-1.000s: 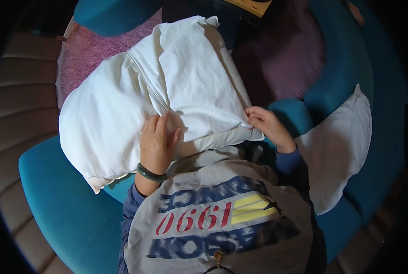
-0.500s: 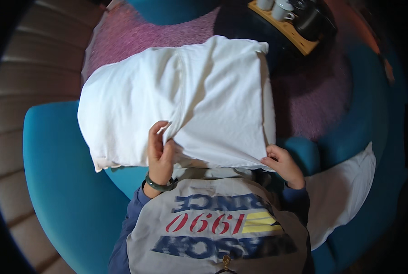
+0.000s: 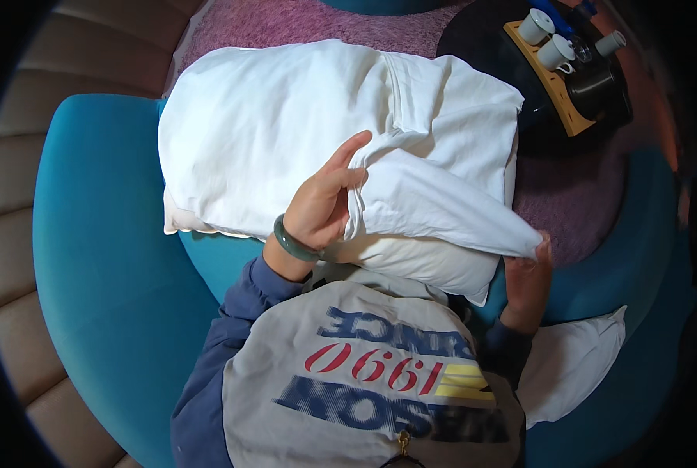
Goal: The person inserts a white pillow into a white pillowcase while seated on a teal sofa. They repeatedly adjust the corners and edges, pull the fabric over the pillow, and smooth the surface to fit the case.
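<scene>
Head view: the white pillow (image 3: 434,264) lies straight ahead of you, its long axis running left to right across your body. Its left end sits over the inner edge of the teal sofa (image 3: 102,273); what bears the rest from below is hidden. The white cover (image 3: 270,125) spreads over most of it, but the near right part shows bare. Your right hand (image 3: 529,269) pinches the cover's drawn-out corner, just beyond the pillow's right end, fingers narrow on the cloth. Your left hand (image 3: 317,204) (the one with the green bangle (image 3: 295,240) at the wrist) is spread at the folded hem (image 3: 354,207), near mid-length; you cannot tell whether it grips. The relation to judge by is that flap stretched slantwise between your hands, above the bare near right corner. Your right hand is nearer that corner, slightly outside it, while your left is well inward along the near edge. A second pillow (image 3: 571,374) rests on the sofa, to the right of your body.
</scene>
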